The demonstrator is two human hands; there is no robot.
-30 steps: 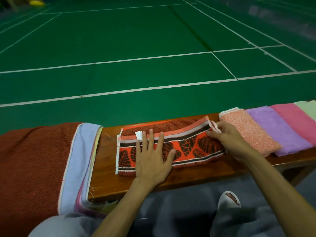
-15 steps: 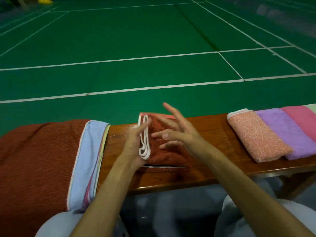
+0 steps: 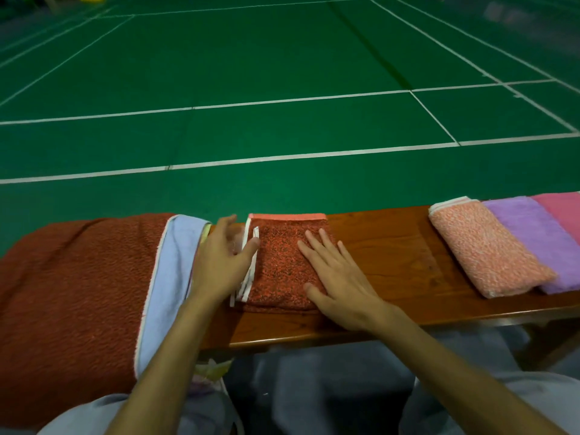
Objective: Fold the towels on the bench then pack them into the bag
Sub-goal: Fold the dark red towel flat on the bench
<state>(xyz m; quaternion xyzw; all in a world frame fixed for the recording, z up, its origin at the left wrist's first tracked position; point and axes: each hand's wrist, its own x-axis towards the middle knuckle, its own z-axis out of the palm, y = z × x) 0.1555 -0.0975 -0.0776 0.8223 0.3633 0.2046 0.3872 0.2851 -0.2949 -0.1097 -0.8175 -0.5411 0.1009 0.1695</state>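
Both hands dropped flat since before — left hand point(image 3: 224, 262), right hand point(image 3: 337, 279) pressing folded towel point(image 3: 282, 265), fingers spread.

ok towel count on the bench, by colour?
Rust-red towel: 1
Light blue towel: 1
Orange-red folded towel: 1
Salmon speckled towel: 1
Purple towel: 1
Pink towel: 1
Total: 6
A yellowish edge peeks out beside the blue one, but too little shows to count it.
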